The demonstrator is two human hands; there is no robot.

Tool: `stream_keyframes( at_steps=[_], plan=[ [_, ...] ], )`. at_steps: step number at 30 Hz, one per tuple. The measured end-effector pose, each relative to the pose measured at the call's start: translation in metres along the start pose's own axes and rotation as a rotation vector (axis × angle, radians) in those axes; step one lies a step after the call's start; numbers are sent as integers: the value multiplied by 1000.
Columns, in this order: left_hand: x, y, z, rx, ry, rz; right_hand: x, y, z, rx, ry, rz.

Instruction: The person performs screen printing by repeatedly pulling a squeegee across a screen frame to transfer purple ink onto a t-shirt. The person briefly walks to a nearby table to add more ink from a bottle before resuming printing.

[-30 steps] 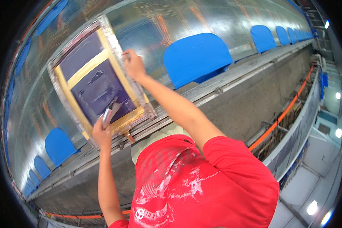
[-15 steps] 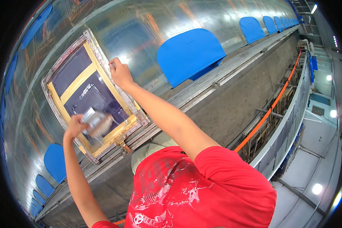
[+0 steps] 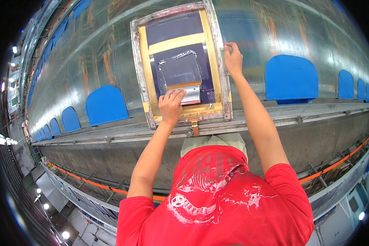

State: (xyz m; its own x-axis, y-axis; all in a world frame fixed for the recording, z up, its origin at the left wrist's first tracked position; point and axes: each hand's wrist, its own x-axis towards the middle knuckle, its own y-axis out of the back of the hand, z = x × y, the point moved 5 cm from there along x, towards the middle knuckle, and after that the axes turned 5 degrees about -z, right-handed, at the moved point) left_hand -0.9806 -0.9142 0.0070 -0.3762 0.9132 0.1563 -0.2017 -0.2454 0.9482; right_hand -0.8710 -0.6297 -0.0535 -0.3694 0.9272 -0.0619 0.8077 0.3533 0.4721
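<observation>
A screen-printing frame (image 3: 136, 53) with a worn, paint-stained rim lies on the long table in front of me. Its dark purple mesh (image 3: 174, 29) is bordered and crossed by yellow tape. My left hand (image 3: 171, 105) is closed on a squeegee (image 3: 190, 95) with a silvery metal holder, resting across the near part of the mesh. Beyond the squeegee, a glossy clear smear outlines a rounded shape on the mesh. My right hand (image 3: 233, 60) has its fingers curled at the frame's right rim, seemingly gripping it; the fingertips are partly hidden.
Blue cut fabric panels (image 3: 292, 78) lie in a row along the table (image 3: 250, 24) on both sides of the frame. A metal rail (image 3: 274, 119) runs along the near edge. Behind me are an orange hose-like line (image 3: 336, 164) and racks.
The squeegee, tilted and blurred over the near left corner before, now lies level on the mesh. My right hand stays at the frame's right rim. The whole view has turned.
</observation>
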Motion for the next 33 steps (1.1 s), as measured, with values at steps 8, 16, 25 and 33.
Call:
stream_keyframes(
  at_steps=[8,16,25,33],
  plan=[
    [126,4,-60,-8,97,-147,2,-3,-2,-21,-74,-97],
    [-6,-14,0,40,-21,-26,3,-3,6,40,-107,-117],
    [-53,45,-18,-114,-4,50,-8,-18,-72,-40,78,-21],
    [-128,130,-239,-3,36,-95,-109,-245,-165,106,149,-57]
  ],
)
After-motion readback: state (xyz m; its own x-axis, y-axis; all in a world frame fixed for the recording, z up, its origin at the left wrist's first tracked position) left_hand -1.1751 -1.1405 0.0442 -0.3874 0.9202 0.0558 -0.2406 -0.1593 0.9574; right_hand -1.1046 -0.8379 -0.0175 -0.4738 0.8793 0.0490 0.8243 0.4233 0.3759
